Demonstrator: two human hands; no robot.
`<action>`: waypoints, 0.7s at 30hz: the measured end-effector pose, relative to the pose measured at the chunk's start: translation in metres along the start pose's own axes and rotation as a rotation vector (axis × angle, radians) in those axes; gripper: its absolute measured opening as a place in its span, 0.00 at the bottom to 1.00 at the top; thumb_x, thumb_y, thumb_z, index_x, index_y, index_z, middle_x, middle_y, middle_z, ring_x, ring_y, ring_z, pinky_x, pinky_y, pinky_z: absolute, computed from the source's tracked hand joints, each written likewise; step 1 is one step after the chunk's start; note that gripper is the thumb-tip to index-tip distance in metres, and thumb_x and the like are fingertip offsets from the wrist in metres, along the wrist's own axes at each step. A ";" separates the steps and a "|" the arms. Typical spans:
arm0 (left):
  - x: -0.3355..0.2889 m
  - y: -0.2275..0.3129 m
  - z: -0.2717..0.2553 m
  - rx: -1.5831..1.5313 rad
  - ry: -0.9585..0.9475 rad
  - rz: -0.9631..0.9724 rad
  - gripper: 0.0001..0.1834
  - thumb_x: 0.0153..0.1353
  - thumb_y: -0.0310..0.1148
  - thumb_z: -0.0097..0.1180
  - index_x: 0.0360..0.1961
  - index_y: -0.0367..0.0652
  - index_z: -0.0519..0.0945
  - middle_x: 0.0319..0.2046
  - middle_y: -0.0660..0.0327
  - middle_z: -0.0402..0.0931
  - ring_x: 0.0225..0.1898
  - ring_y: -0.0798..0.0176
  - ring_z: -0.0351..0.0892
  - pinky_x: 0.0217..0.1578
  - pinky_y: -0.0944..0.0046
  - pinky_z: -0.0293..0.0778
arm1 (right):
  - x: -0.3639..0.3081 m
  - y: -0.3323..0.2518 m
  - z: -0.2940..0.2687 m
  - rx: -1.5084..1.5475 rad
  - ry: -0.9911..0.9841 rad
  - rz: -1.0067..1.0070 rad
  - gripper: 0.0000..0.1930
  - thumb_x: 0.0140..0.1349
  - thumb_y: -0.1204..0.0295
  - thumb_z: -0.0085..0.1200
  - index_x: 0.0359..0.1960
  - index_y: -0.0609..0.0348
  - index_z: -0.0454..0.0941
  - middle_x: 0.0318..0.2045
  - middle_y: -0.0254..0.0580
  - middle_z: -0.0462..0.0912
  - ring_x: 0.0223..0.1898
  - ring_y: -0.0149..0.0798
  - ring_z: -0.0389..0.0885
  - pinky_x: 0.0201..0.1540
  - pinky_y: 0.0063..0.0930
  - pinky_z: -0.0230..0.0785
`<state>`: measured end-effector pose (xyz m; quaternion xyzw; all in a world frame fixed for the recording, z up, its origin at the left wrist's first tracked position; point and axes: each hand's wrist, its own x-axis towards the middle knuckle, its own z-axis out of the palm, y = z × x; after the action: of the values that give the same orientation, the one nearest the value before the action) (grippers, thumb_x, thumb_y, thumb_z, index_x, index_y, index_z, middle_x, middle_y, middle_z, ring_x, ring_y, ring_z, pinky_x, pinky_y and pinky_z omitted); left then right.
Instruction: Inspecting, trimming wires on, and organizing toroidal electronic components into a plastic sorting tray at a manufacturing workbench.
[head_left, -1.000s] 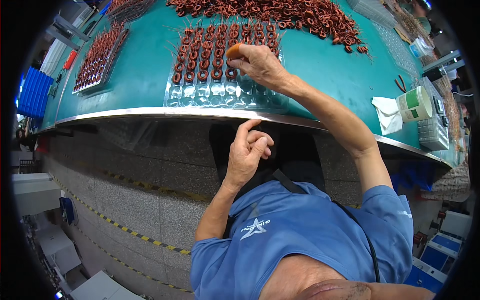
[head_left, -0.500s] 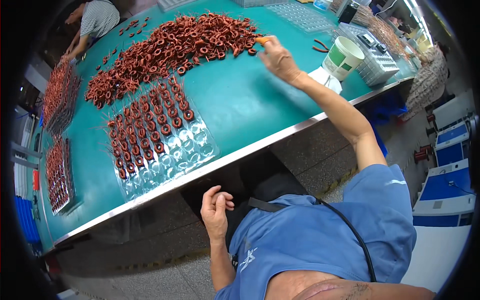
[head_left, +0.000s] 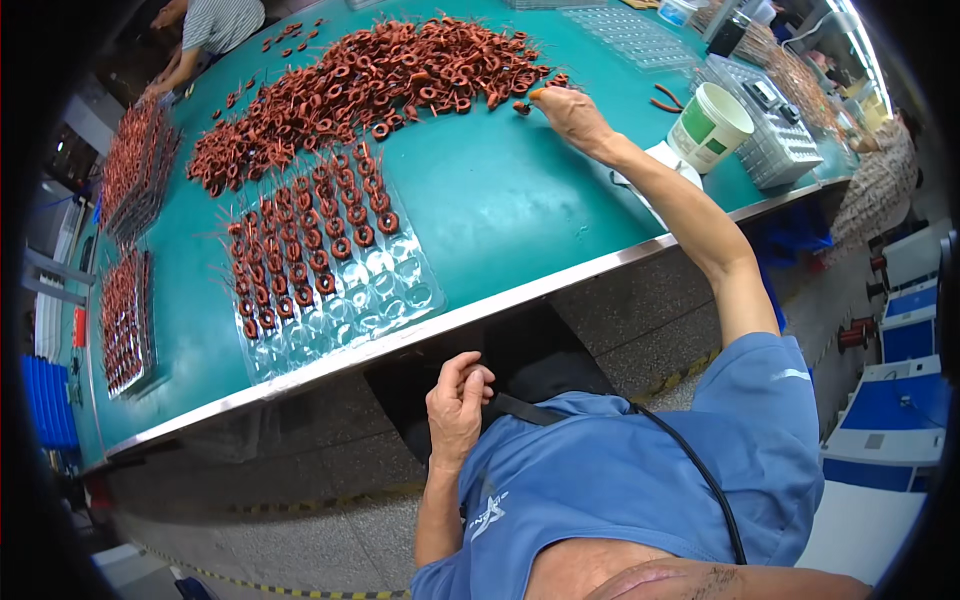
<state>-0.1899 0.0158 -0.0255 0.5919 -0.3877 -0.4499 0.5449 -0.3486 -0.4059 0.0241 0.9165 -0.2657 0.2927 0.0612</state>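
Note:
At the right end of a large heap of red-brown ring coils (head_left: pixel 370 85) with wire leads, my right hand (head_left: pixel 580 118) reaches across the green table. Orange covers show on its fingertips, which are pinched at a single ring coil (head_left: pixel 521 108) just off the heap. The fingers partly hide the grip. My left hand (head_left: pixel 458 408) hangs before my lap, below the table edge, its fingers curled in and nothing visible in them. Left of centre lies a clear plastic tray (head_left: pixel 405 290), its far rows filled with upright coils and its nearest pockets bare.
Filled coil trays stand stacked (head_left: pixel 140 170) at the left, with another filled tray (head_left: pixel 128 325) nearer. To the right are a white-green bucket (head_left: pixel 710 128), red-handled pliers (head_left: pixel 667 98), a white cloth (head_left: pixel 672 165) and a stack of clear trays (head_left: pixel 765 130). Another person (head_left: pixel 225 25) works at the far left.
My right hand has drawn slightly toward me from the heap's edge, with a ring coil now at its fingertips. My left hand's fingers have curled in a little more. The whole view has shifted slightly.

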 end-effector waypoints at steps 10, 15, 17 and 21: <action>0.050 0.064 0.030 -0.436 0.006 0.224 0.25 0.72 0.34 0.42 0.63 0.32 0.53 0.43 0.50 0.71 0.30 0.66 0.76 0.30 0.70 0.75 | -0.030 -0.178 -0.088 1.195 -0.482 0.419 0.11 0.67 0.70 0.51 0.44 0.67 0.78 0.22 0.35 0.78 0.21 0.23 0.76 0.24 0.16 0.69; 0.066 0.068 0.029 -0.622 -0.057 0.170 0.17 0.73 0.41 0.39 0.52 0.38 0.64 0.29 0.59 0.71 0.24 0.68 0.75 0.23 0.72 0.71 | -0.049 -0.206 -0.088 1.090 -0.434 0.260 0.16 0.66 0.68 0.54 0.50 0.66 0.74 0.20 0.36 0.79 0.21 0.25 0.76 0.23 0.21 0.69; 0.063 0.066 0.022 -0.577 -0.119 0.128 0.16 0.73 0.40 0.40 0.49 0.38 0.68 0.26 0.62 0.71 0.22 0.70 0.73 0.21 0.73 0.68 | -0.052 -0.208 -0.088 1.097 -0.474 0.272 0.17 0.64 0.65 0.57 0.47 0.66 0.76 0.20 0.36 0.79 0.21 0.25 0.76 0.23 0.22 0.69; 0.057 0.066 0.022 -0.603 -0.104 0.069 0.16 0.72 0.39 0.43 0.48 0.36 0.72 0.26 0.62 0.71 0.20 0.69 0.71 0.20 0.73 0.66 | -0.059 -0.205 -0.074 0.846 -0.183 -0.015 0.15 0.59 0.64 0.61 0.41 0.64 0.81 0.24 0.42 0.79 0.25 0.33 0.79 0.27 0.26 0.71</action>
<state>-0.1920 -0.0520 0.0334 0.3664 -0.2839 -0.5555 0.6904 -0.3188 -0.1852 0.0601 0.8850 -0.1200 0.2929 -0.3413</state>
